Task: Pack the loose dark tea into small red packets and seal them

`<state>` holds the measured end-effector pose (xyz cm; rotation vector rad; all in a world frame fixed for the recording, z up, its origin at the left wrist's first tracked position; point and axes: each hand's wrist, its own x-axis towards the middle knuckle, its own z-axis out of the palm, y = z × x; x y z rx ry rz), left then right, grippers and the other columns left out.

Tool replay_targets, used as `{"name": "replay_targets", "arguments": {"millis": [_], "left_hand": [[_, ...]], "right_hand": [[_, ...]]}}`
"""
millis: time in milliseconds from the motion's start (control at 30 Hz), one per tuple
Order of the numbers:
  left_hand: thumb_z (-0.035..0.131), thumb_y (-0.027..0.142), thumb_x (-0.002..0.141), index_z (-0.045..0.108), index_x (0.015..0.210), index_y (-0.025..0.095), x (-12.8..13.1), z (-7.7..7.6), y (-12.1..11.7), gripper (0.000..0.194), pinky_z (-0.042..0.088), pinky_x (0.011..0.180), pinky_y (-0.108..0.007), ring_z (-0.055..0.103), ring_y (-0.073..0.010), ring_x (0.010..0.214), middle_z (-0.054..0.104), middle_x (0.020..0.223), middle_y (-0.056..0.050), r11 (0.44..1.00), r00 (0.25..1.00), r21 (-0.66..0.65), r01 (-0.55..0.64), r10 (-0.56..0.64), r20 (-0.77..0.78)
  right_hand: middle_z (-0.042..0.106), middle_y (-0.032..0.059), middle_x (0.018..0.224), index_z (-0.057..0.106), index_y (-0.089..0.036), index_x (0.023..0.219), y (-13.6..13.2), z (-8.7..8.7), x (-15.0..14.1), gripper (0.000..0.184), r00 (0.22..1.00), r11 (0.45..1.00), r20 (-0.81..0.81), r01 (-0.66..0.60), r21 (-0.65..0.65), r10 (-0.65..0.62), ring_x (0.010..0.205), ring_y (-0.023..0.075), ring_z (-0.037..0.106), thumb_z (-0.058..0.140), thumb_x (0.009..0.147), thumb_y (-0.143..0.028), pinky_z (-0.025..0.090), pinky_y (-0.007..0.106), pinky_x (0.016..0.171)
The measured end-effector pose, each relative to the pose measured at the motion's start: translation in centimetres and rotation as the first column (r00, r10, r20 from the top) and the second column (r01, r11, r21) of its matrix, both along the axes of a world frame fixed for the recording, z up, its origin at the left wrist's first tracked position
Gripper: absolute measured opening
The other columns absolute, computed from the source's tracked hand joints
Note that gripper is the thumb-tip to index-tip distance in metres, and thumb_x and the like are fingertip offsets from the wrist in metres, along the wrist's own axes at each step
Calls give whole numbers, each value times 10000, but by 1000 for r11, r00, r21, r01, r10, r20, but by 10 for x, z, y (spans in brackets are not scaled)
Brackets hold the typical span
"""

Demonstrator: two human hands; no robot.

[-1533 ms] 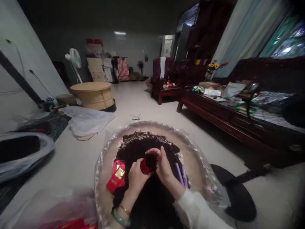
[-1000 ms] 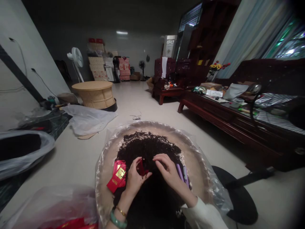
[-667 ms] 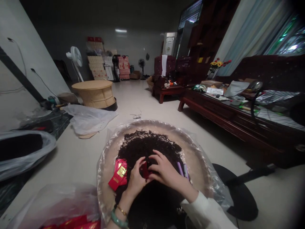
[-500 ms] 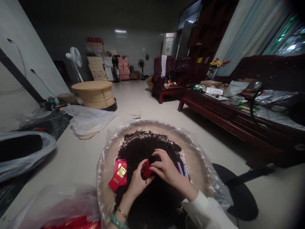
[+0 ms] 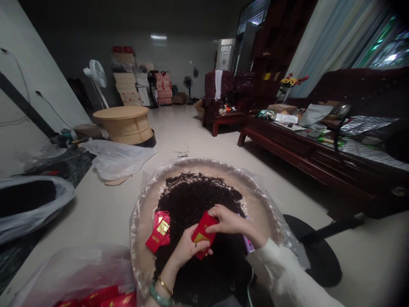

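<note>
Over a round plastic-lined basket (image 5: 271, 217), both hands hold one red packet (image 5: 204, 224) with a gold patch, tilted. My left hand (image 5: 185, 249) is closed round its lower left part, thumb across the front. My right hand (image 5: 228, 219) pinches its upper right edge. Below them lies a heap of dark, loose leaf-like material (image 5: 204, 194), probably tea. Several flat red packets (image 5: 158, 234) overlap at the heap's left side. Partly hidden behind my right forearm is a purple object (image 5: 248, 245) with a small red light; a pale cord runs nearby.
A clear bag of red packets (image 5: 105, 296) stands at front left, and an open bag of dark material (image 5: 28, 196) behind it. A black stand base (image 5: 315, 251) is close on the right. Farther off are a round wooden table (image 5: 123, 121) and a long dark-wood table (image 5: 287, 145).
The red packet has turned so its broad gold-marked face shows. My right hand has shifted to its upper edge, fingers more closed. The view has moved slightly.
</note>
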<state>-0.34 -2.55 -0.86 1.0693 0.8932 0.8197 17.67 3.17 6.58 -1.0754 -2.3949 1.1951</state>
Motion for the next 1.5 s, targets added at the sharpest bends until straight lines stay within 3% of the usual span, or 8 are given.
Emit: {"name": "replay_targets", "arguments": {"millis": [167,267,500,700,867,1200,1400,1500], "left_hand": [[790,402,628,534,1045,131,-3,-5,-3,559,497,467,-225,668,-157,526,709,849,-93,999,996,-51,5,0,91],[820,357,591,536,1067,135,-8,-3,-2,597,492,461,-223,665,-159,516,717,840,-95,995,994,-87,52,-43,104],[870,272,486,542,1052,118,-14,-1,0,673,515,486,-249,639,-151,529,709,790,-68,981,990,-136,136,-129,56],[868,206,463,542,1050,127,-17,-5,0,676,514,514,-246,630,-148,577,689,796,-24,987,990,-87,131,-136,-47],[846,242,499,537,1035,130,-16,-10,1,629,471,449,-219,642,-164,544,674,744,-10,991,989,-73,112,-118,-87],[847,263,495,580,1018,121,-17,-24,3,604,521,545,-264,611,-133,564,678,786,-15,1000,996,-20,18,-20,-89],[850,273,483,615,960,121,-23,-31,5,553,524,675,-295,660,-189,710,712,825,-42,988,982,73,-137,146,-124],[843,341,499,640,970,123,-22,-35,6,557,518,773,-332,666,-223,816,725,869,-56,967,962,130,-219,236,-139]], "right_hand": [[711,53,834,723,-134,864,12,-3,9,583,961,958,-231,87,-272,-153,767,184,614,409,865,-626,476,315,773],[715,53,901,733,-155,955,19,-2,14,516,971,947,-235,-24,-321,-55,823,189,620,521,817,-605,473,328,831],[656,39,904,764,-205,925,30,4,13,299,976,979,-77,-204,17,205,870,177,565,752,688,-386,451,275,817],[690,-10,751,749,-127,910,28,-5,-1,259,939,881,11,-318,-350,343,686,132,586,694,694,-260,463,202,658],[635,-51,601,751,-115,778,21,-9,-9,196,974,963,91,-189,-190,209,549,78,493,623,633,-83,383,146,508],[581,-58,534,699,-153,834,31,5,7,241,995,981,98,48,-188,-29,448,99,547,592,621,-118,412,171,418],[707,72,932,681,-166,999,31,19,23,313,951,912,48,279,302,-307,823,204,647,652,687,-156,507,327,755],[686,75,1001,669,-197,1043,8,28,15,271,975,873,-81,221,434,-207,934,207,600,652,775,-232,481,347,833]]}}
